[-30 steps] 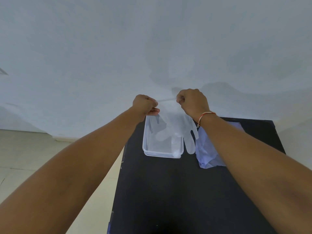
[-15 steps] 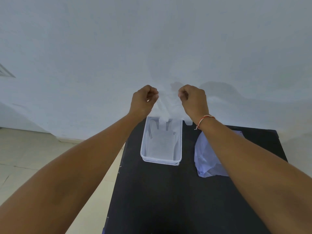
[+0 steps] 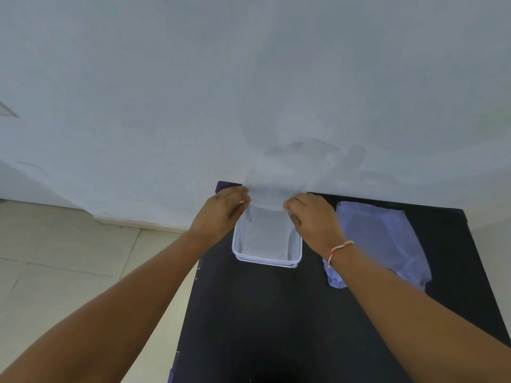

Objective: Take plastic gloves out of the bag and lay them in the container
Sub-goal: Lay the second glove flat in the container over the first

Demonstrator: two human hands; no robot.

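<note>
At frame centre, left hand (image 3: pixel 221 214) and right hand (image 3: pixel 312 219) pinch a plastic glove (image 3: pixel 272 186) above the container (image 3: pixel 266 258); bag (image 3: pixel 384 244) lies right.

1. The near half of the black worktop (image 3: pixel 276 327) lies bare between the two forearms, giving open passage toward the container (image 3: pixel 266 258).
2. The container's far end is blocked: the left hand (image 3: pixel 221 214) and right hand (image 3: pixel 313 219) sit at its two far corners, with the clear plastic glove (image 3: pixel 276 183) stretched between them above the opening.
3. The flat plastic bag (image 3: pixel 381 239) covers the worktop's right side, partly under the right forearm.
4. A wall (image 3: pixel 249 78) closes off the far edge.
</note>
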